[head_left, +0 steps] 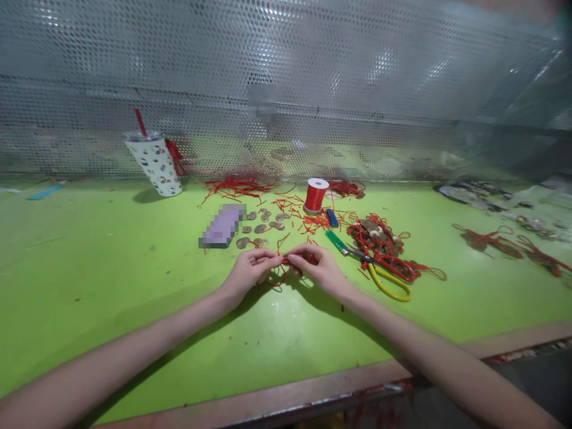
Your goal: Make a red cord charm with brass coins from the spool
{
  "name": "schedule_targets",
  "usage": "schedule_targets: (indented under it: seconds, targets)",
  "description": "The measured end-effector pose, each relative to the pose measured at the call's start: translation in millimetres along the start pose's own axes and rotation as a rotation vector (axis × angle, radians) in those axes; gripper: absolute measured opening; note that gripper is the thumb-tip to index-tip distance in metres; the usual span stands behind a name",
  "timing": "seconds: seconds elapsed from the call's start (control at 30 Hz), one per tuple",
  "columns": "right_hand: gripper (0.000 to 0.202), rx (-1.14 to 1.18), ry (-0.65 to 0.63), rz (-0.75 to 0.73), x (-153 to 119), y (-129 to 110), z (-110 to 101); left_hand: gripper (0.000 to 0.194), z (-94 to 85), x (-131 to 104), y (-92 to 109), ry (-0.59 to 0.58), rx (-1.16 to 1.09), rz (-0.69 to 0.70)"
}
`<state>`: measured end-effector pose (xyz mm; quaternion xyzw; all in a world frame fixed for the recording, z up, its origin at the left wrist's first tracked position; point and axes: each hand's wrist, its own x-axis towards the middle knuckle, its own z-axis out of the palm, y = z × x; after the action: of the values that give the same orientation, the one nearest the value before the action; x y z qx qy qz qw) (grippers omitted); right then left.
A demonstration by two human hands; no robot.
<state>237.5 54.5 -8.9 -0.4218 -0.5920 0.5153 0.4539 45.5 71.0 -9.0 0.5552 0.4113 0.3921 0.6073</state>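
Note:
My left hand (256, 266) and my right hand (316, 267) meet over the middle of the green table, both pinching a red cord (283, 275). A loop of the cord hangs below the fingertips, and its short ends stick up between the hands. Whether a coin is tied into it is hidden by my fingers. Just beyond my left hand lie several loose round coins (260, 229). Right of my right hand are scissors (379, 275) with yellow handles, a green lighter (336, 242) by their blades, and a pile of coins knotted with red cord (374, 233).
A red cord spool (316, 196) stands behind the hands among red cord snippets, beside a blue lighter (332, 218). A pixelated purple object (223, 225) lies left of the coins. A patterned tumbler (157, 166) with a straw stands back left. Perforated metal mesh (286, 143) closes the back.

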Motion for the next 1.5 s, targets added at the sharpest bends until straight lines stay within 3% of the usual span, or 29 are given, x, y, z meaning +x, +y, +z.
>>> schedule_targets:
  seconds: [0.2,0.33,0.4,0.43,0.57,0.6,0.67,0.77,0.87,1.03,1.13,1.27,1.5]
  targets:
    - [0.028,0.006,-0.020,0.003,0.6,-1.9,-1.9,0.031,0.3,2.3,2.3,-0.035,-0.074,-0.026]
    - [0.025,-0.219,0.148,-0.110,-1.8,0.5,-4.3,0.026,-6.4,4.0,7.1,0.050,0.163,0.103]
    - [0.022,-0.368,0.258,-0.229,-2.9,0.3,-7.0,0.021,-14.1,4.8,10.3,0.092,0.434,0.318]
    - [0.021,-0.427,0.298,-0.290,-3.6,-0.5,-8.2,0.018,-18.4,4.8,11.7,0.090,0.603,0.493]
    - [0.017,-0.509,0.285,-0.526,-9.3,-8.0,-7.2,0.016,-28.7,0.4,15.3,-0.069,1.214,1.371]
    - [0.017,-0.510,0.244,-0.576,-11.5,-9.9,-5.5,0.019,-28.7,-1.4,15.7,-0.101,1.306,1.512]
    - [0.017,-0.507,0.161,-0.623,-15.9,-12.4,-1.4,0.020,-27.1,-4.4,15.9,-0.127,1.419,1.637]
    - [0.024,-0.488,0.088,-0.535,-19.5,-11.9,3.2,0.020,-27.0,-4.5,14.1,-0.096,1.446,1.643]
    - [0.032,-0.412,0.050,-0.358,-17.8,-8.1,4.5,0.022,-33.1,-1.0,9.7,-0.038,1.437,1.552]
    - [0.044,-0.241,0.002,-0.046,-11.3,-1.5,6.2,0.023,-38.3,-0.9,4.2,-0.084,1.338,1.104]
    - [0.041,-0.149,-0.007,0.007,-8.7,-1.2,8.2,0.025,-32.5,-5.0,5.7,-0.117,1.208,0.950]
    - [0.035,-0.009,-0.005,0.052,-5.4,-1.8,8.3,0.031,-21.8,-11.0,8.2,-0.143,1.228,0.995]
    - [0.039,0.006,0.164,0.052,6.2,11.4,-4.0,0.037,-4.0,-30.4,0.8,-0.091,1.632,1.124]
